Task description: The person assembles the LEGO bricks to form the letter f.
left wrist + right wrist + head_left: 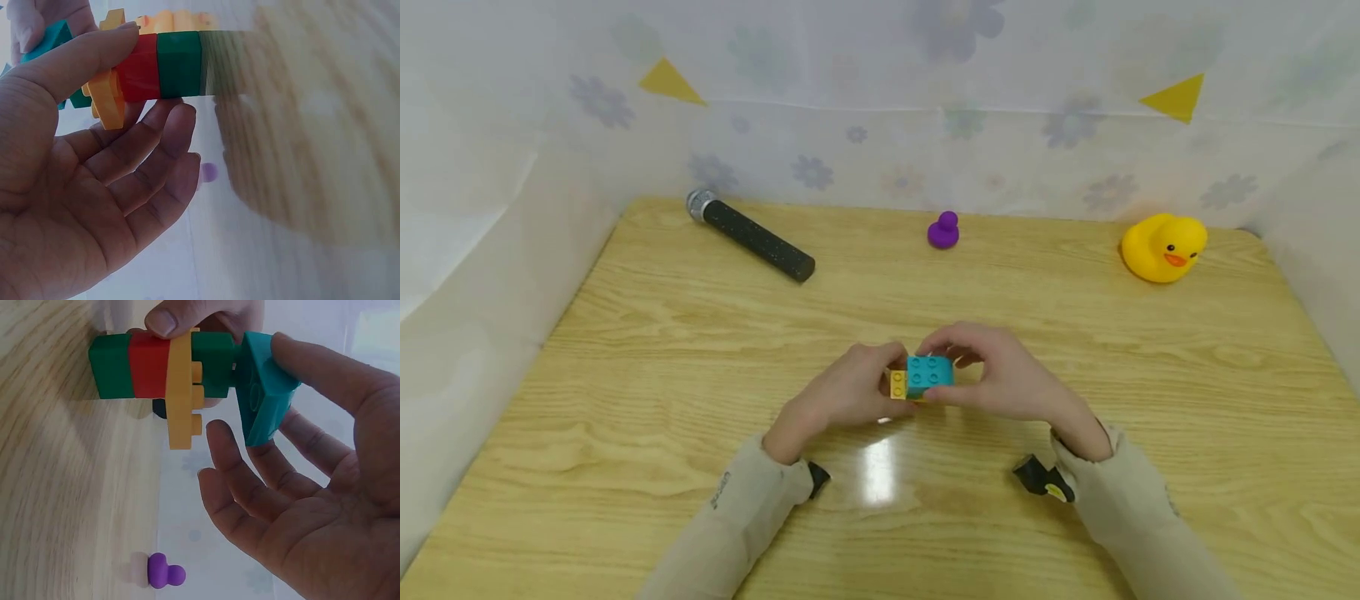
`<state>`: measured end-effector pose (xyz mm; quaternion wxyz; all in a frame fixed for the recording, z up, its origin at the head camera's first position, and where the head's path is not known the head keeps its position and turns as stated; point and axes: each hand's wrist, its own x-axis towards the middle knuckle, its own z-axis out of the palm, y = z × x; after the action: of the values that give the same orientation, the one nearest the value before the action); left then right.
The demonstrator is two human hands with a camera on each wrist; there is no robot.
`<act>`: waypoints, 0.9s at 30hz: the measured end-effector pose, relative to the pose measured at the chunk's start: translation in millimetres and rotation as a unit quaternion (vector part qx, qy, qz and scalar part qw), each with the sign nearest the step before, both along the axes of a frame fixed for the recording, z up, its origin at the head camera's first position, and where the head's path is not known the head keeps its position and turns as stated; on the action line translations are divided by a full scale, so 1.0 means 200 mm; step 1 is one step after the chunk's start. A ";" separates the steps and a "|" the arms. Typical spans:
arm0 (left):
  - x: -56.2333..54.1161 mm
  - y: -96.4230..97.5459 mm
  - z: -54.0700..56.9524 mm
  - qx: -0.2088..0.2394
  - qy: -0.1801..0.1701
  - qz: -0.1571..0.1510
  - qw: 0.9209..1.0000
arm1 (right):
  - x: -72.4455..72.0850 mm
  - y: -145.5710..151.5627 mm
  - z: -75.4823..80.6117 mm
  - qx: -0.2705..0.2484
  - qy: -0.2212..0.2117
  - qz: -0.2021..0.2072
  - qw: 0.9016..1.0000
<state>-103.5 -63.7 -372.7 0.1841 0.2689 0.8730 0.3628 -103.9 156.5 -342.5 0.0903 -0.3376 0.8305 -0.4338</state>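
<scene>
A small stack of toy building bricks stands upright on the table in front of me: a green brick [112,365] lowest, then a red brick [149,365], a wider yellow plate [180,412] with studs, and a second green brick [212,359] on top. My left hand [850,387] grips the stack, its thumb across the red brick and yellow plate. Between thumb and fingers, my right hand [1000,375] pinches a teal brick [929,377] with a curved end. That teal brick is tilted right at the top of the upper green brick.
Toward the back of the wooden table [647,400] lie a black microphone [756,237] at left, a small purple figure [944,231] in the middle and a yellow rubber duck [1161,247] at right. A flower-printed white cloth [865,75] hangs behind.
</scene>
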 end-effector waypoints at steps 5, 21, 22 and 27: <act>0.00 0.00 0.00 -0.001 0.002 -0.002 1.000 | 0.00 0.00 -0.01 -0.001 0.009 0.004 1.000; 0.00 0.00 0.00 -0.004 0.001 -0.003 1.000 | 0.01 0.00 -0.01 0.006 0.020 -0.007 1.000; 0.00 0.00 0.00 -0.005 0.001 -0.002 1.000 | 0.01 0.00 -0.01 0.007 0.025 -0.010 1.000; 0.00 0.01 0.01 -0.008 0.003 -0.001 1.000 | 0.01 0.00 -0.01 0.013 0.048 -0.016 0.999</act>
<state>-103.5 -62.7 -371.6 0.1844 0.2695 0.8762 0.3544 -102.6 155.6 -344.7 0.0476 -0.3436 0.8445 -0.4080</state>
